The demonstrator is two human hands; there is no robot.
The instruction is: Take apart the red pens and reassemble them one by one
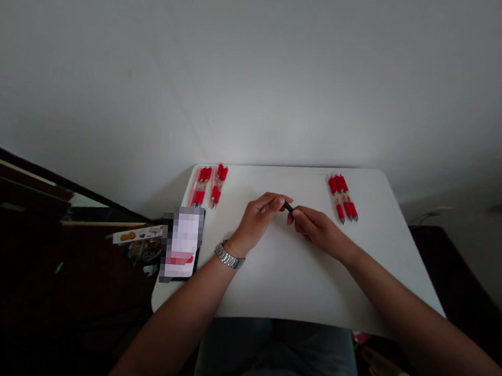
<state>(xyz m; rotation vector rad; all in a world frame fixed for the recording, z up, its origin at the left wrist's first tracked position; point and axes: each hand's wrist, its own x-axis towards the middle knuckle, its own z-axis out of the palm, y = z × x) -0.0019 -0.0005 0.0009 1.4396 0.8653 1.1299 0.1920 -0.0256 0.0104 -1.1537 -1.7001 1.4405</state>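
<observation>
Above the middle of the white table (262, 269), my left hand (263, 209) and my right hand (311, 224) meet at a slim black pen-like stick (288, 206). Both hands are closed, with thumb and fingers pinching it at either end. Only its short middle part shows; the fingers hide the rest. A silver metal watch (229, 255) is on my left wrist. To the right of my right hand lie several red pens (343, 198) side by side, made of red and clear parts with silvery tips.
Two groups of red pens, one group (202, 187) beside the other (219, 186), lie at the back left, with pinkish strips among them. A phone (182, 243), partly pixelated, rests on the left edge. The wall (284, 87) rises behind the table.
</observation>
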